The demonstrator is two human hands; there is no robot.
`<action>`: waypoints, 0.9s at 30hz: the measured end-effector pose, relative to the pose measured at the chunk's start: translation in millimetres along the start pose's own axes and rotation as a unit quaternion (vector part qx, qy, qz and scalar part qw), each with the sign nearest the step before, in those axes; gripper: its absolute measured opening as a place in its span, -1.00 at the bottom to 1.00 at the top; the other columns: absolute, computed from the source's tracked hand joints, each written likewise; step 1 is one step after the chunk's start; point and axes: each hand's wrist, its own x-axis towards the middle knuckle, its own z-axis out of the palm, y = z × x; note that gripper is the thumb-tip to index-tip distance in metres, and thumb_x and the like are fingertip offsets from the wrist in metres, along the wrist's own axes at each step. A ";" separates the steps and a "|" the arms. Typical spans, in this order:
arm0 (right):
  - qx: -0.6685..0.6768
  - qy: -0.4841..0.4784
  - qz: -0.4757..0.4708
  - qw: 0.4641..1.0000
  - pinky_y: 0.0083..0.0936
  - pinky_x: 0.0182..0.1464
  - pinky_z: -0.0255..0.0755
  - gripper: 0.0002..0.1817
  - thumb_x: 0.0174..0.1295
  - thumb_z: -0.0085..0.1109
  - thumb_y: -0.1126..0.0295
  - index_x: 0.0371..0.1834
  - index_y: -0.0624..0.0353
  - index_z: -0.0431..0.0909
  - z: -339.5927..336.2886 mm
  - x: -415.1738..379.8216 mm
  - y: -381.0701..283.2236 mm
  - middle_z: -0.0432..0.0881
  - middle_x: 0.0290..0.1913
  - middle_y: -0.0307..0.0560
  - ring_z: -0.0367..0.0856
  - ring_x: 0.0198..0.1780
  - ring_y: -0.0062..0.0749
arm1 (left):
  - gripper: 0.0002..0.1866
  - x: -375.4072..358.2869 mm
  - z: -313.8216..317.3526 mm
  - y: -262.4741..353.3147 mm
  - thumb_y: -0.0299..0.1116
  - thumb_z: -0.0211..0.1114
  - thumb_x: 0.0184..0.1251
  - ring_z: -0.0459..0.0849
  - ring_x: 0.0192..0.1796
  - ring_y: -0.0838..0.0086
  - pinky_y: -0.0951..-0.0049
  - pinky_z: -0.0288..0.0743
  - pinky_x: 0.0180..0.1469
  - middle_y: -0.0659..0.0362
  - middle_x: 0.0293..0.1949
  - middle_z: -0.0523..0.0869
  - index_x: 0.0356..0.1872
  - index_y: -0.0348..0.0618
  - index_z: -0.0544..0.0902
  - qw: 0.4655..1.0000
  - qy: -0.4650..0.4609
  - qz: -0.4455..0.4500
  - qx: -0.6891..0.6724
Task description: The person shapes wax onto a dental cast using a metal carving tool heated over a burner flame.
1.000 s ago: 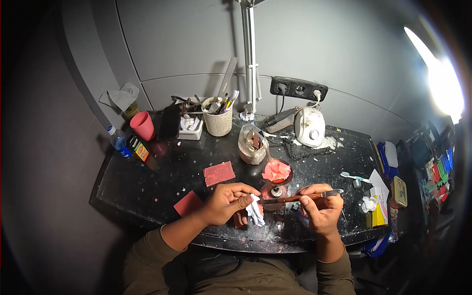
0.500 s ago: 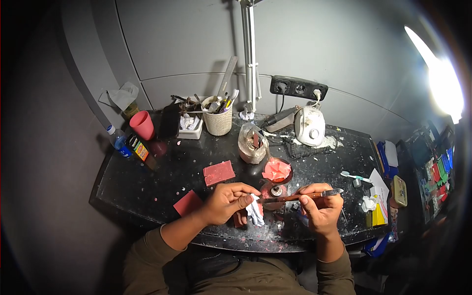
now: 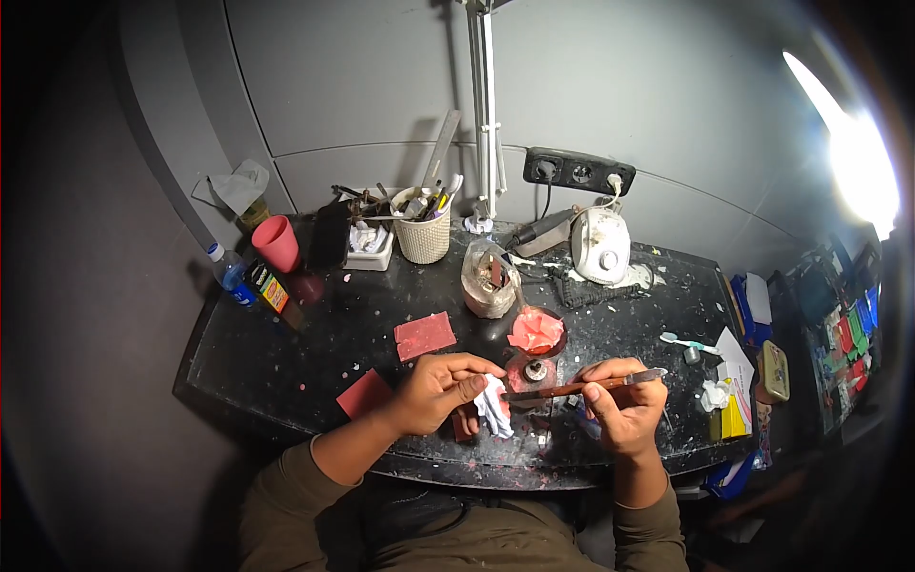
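Observation:
My left hand (image 3: 440,393) is closed on a crumpled white cloth (image 3: 494,412), and a bit of pink shows at the cloth's right side. Between the fingers of my right hand (image 3: 627,412) lies a wax knife (image 3: 562,390) with a brown handle. Its dark left tip is right at the cloth, and its metal right end sticks out past my fingers. Just beyond the knife stands a small burner (image 3: 536,371). Behind that, a round pan (image 3: 562,345) holds pink wax pieces (image 3: 536,329).
Pink wax sheets (image 3: 425,336) lie left of centre. Farther back stand a plastic-wrapped jar (image 3: 489,291), a woven cup of tools (image 3: 423,238), a pink cup (image 3: 275,243) and a white control unit (image 3: 600,248). A toothbrush (image 3: 691,343) and a yellow box (image 3: 736,415) are at the right.
The knife's left tip has dipped slightly toward me against the cloth. My right hand has shifted a little with it; my left hand has hardly moved.

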 end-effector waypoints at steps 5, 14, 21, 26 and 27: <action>0.006 0.001 0.004 1.000 -0.62 -0.24 0.54 -0.89 0.25 0.33 0.62 -0.20 0.39 0.61 -1.0 -0.2 1.7 0.74 -0.26 0.00 0.67 -0.32 -0.56 | -0.61 -0.3 -1.5 0.1 -0.29 0.14 0.60 0.77 -0.31 0.50 0.55 0.68 -0.31 0.04 -0.17 0.77 0.22 -0.42 0.54 1.000 -0.003 0.000 -0.013; 0.044 0.005 0.005 0.999 -0.71 -0.50 0.36 -0.91 0.29 0.30 0.63 -0.19 0.38 0.60 3.0 2.2 1.2 0.71 -0.36 -0.08 0.54 -0.51 -0.69 | -0.58 2.0 0.1 -3.3 -0.26 0.17 0.58 0.76 -0.11 0.50 0.51 0.64 -0.07 0.05 -0.11 0.77 0.23 -0.43 0.53 0.998 -0.006 0.055 0.016; 0.037 0.010 0.017 0.999 -0.74 -0.53 0.31 -0.90 0.29 0.31 0.62 -0.19 0.35 0.60 3.4 2.6 2.6 0.68 -0.42 -0.16 0.52 -0.54 -0.72 | -0.56 2.7 0.8 -5.1 -0.24 0.18 0.57 0.78 -0.11 0.47 0.51 0.64 -0.07 0.01 -0.13 0.80 0.24 -0.43 0.53 0.997 -0.011 0.064 0.029; 0.041 0.026 0.032 0.998 -0.74 -0.55 0.27 -0.91 0.31 0.31 0.59 -0.20 0.35 0.60 5.0 3.7 2.4 0.65 -0.47 -0.20 0.49 -0.56 -0.75 | -0.57 2.0 2.6 -3.1 -0.26 0.17 0.58 0.77 -0.11 0.48 0.50 0.62 -0.04 0.01 -0.14 0.80 0.24 -0.43 0.53 0.997 -0.008 0.064 0.037; 0.039 0.026 0.032 0.998 -0.75 -0.55 0.26 -0.91 0.31 0.31 0.58 -0.20 0.35 0.60 5.2 3.8 2.4 0.64 -0.48 -0.21 0.48 -0.56 -0.75 | -0.57 1.8 2.7 -3.3 -0.26 0.17 0.58 0.77 -0.11 0.48 0.50 0.62 -0.04 0.01 -0.14 0.80 0.24 -0.43 0.53 0.997 -0.008 0.064 0.037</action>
